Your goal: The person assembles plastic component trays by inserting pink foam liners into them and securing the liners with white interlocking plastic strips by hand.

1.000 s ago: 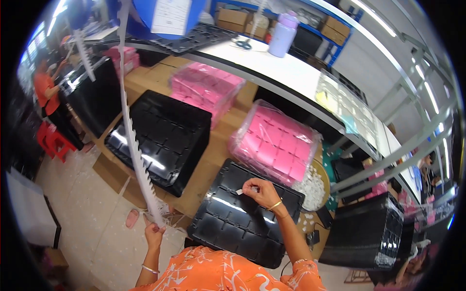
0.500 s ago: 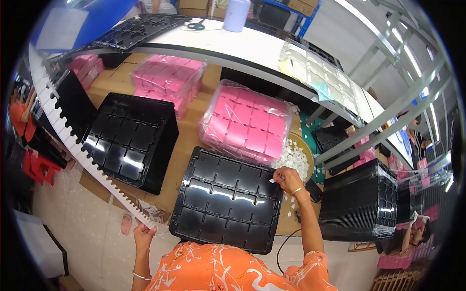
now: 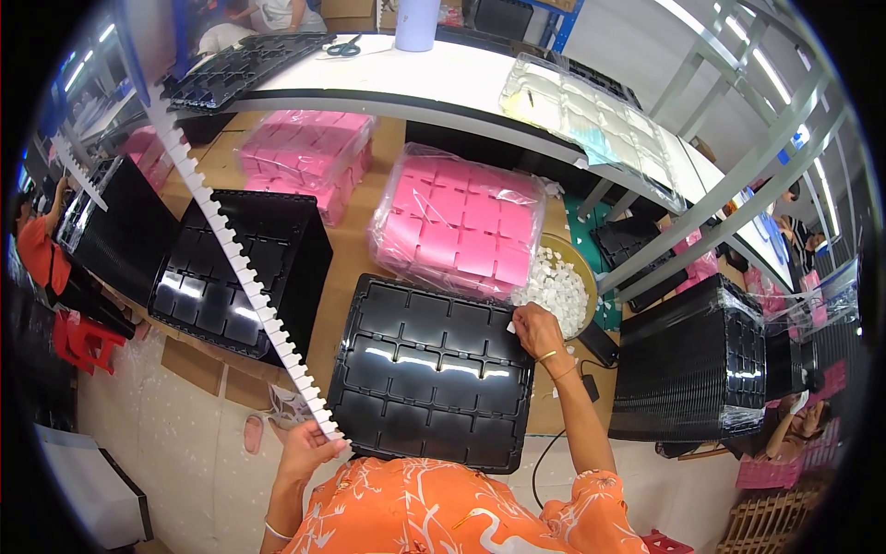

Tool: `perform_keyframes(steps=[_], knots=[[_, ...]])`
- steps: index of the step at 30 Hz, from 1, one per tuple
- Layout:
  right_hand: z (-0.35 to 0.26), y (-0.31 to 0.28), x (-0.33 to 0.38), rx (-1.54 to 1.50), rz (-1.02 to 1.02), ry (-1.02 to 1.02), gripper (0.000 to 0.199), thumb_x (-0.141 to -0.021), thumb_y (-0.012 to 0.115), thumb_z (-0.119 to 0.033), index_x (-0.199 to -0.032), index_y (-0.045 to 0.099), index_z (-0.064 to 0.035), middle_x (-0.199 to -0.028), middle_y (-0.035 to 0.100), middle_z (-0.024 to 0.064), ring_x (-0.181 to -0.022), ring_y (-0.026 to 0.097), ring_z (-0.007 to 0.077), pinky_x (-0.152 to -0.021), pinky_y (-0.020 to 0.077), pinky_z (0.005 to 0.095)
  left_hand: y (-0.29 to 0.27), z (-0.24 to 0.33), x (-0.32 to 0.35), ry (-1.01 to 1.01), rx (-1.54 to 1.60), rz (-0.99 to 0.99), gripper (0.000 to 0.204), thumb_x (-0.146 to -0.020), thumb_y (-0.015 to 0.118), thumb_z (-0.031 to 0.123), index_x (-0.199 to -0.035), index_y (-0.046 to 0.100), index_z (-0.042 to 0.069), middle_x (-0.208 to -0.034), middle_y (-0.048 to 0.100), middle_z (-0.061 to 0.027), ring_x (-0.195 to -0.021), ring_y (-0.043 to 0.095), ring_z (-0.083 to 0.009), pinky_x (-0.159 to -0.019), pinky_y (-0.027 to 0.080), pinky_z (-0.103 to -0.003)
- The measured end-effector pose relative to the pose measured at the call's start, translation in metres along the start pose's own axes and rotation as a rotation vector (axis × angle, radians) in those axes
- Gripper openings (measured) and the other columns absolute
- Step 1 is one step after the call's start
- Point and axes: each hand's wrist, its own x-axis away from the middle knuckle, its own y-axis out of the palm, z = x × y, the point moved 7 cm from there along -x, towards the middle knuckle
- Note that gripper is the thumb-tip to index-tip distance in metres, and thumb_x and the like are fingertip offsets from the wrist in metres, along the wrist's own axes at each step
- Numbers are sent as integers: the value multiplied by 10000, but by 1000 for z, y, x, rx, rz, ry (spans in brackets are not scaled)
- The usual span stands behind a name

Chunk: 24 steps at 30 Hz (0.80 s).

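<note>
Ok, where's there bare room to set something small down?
The white bench top has a bare patch between the scissors and clear tray. Bare cardboard shows between the larger pink stack and the black stack behind the toothed strip. It's crowded around the right hand: near black tray, pink stack, yellow pan of white pieces.

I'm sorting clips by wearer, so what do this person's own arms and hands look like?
The left hand and right hand are ungloved. A pale, silvery bangle circles the left wrist, a gold-coloured bangle the right. The right sleeve is short and orange, with a white print.
</note>
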Motion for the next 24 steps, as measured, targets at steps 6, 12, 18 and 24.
perform_keyframes(steps=[6,12,18,24], knots=[[-15,-5,11,27,10,-15,40,-847,627,-44,-841,664,-28,-840,624,182,-782,622,395,-689,512,453,18,-8,-13,-8,-23,-71,283,-797,811,30,-1013,630,19,-870,702,-55,-710,653,-99,-567,477,-218],[-130,18,64,-575,-259,102,115,-937,647,-148,-942,605,-42,-824,608,70,-721,590,191,-660,494,295,24,5,-8,55,-7,-17,206,-835,778,22,-981,635,9,-847,698,-63,-679,652,-102,-552,476,-220],[-205,80,102,-1418,-681,302,188,-1042,537,-209,-1132,580,-50,-950,593,3,-792,548,56,-689,474,206,66,25,-10,54,62,-143,144,-876,718,-12,-964,605,-28,-802,676,-91,-643,632,-125,-555,485,-239],[-224,101,102,-1489,-708,327,222,-1031,572,-221,-1128,599,-23,-1023,592,17,-877,554,52,-746,484,212,70,28,-6,39,-4,-163,145,-895,717,21,-977,613,-39,-809,686,-101,-669,652,-114,-580,511,-233]])
